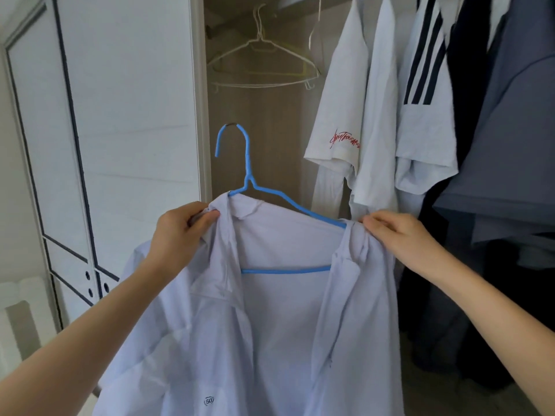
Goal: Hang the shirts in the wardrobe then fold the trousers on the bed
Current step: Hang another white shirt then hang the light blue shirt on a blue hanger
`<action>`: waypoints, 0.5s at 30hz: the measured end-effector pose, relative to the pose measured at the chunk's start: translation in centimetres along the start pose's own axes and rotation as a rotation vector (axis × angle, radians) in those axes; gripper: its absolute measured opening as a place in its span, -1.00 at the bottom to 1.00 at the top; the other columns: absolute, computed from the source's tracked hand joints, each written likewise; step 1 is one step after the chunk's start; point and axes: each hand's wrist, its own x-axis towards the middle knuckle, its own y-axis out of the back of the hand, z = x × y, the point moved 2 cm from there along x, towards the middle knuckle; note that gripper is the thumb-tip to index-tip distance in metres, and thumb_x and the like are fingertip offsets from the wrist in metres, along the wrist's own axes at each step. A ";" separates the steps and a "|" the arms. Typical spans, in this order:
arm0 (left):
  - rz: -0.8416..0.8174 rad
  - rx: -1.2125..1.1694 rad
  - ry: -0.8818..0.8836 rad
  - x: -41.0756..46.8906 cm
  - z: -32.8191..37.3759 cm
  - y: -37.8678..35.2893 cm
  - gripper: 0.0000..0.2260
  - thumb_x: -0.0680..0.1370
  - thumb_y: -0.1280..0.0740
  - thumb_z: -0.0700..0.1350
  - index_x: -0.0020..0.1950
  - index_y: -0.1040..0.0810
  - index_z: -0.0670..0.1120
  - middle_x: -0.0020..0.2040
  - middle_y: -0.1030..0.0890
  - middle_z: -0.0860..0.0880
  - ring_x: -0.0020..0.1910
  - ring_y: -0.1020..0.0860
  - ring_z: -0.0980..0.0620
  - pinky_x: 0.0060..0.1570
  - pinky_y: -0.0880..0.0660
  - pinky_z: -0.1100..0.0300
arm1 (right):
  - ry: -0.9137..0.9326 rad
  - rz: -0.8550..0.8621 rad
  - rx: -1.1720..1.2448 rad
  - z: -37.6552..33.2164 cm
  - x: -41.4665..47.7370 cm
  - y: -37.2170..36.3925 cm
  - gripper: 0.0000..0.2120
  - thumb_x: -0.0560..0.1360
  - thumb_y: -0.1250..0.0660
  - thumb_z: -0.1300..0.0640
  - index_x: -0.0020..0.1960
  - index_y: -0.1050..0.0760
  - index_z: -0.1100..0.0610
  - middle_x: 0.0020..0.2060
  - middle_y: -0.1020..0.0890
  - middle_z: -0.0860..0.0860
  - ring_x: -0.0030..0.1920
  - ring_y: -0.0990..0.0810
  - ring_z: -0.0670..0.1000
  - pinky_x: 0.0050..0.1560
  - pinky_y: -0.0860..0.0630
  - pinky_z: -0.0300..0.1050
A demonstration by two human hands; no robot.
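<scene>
Pale shirt [270, 325] sat on a blue hanger [248, 163], held up in front of the open wardrobe [270, 121] — not on the rail. Left hand [180, 232] pinched the left collar, right hand [399, 235] pinched the right shoulder; hands well apart. Empty white hangers [261, 64] hung behind, hung shirts [375, 115] to the right.

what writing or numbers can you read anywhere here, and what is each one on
"50" inside a small round mark, low on the pale shirt that sits on the blue hanger.
Red handwritten-style script on the sleeve of the hanging white t-shirt: too scrawled and small to read.
No other text shows.
</scene>
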 end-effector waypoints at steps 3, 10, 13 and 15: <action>0.000 -0.003 -0.008 0.6 -0.1 0.1 -0.70 0.60 -0.33 -0.09 -0.27 -0.49 -0.22 -0.44 -0.38 -0.06 -0.44 -0.28 0.09 -0.36 -0.25 0.25 | 0.080 -0.075 -0.041 -0.9 0.1 -0.3 -0.88 0.59 -0.27 0.09 -0.04 -0.57 -0.07 -0.14 -0.65 -0.15 -0.09 -0.59 -0.18 0.02 -0.46 -0.25; 0.006 -0.023 -0.040 1.8 0.6 -0.3 -0.66 0.60 -0.34 -0.10 -0.37 -0.44 0.13 -0.44 -0.46 0.17 -0.41 -0.39 0.15 -0.30 -0.31 0.24 | 0.148 -0.118 -0.084 -2.6 -0.1 -1.6 -0.77 0.61 -0.23 0.18 -0.18 -0.56 0.22 -0.39 -0.50 0.14 -0.35 -0.39 -0.11 -0.29 -0.32 -0.24; 0.006 -0.039 -0.090 2.2 1.2 -0.4 -0.64 0.59 -0.34 -0.13 -0.35 -0.44 0.20 -0.44 -0.49 0.24 -0.38 -0.44 0.23 -0.31 -0.31 0.40 | 0.163 -0.100 -0.113 -3.4 0.1 -1.6 -0.71 0.61 -0.22 0.18 -0.28 -0.48 0.02 -0.45 -0.41 -0.05 -0.40 -0.34 -0.19 -0.33 -0.29 -0.31; -0.005 -0.046 -0.124 2.6 1.7 -0.4 -0.65 0.60 -0.34 -0.14 -0.32 -0.43 0.22 -0.41 -0.50 0.28 -0.36 -0.46 0.27 -0.29 -0.33 0.47 | 0.130 -0.118 -0.103 -3.9 0.3 -1.4 -0.72 0.62 -0.21 0.16 -0.24 -0.51 0.20 -0.43 -0.40 0.04 -0.38 -0.35 -0.16 -0.31 -0.30 -0.28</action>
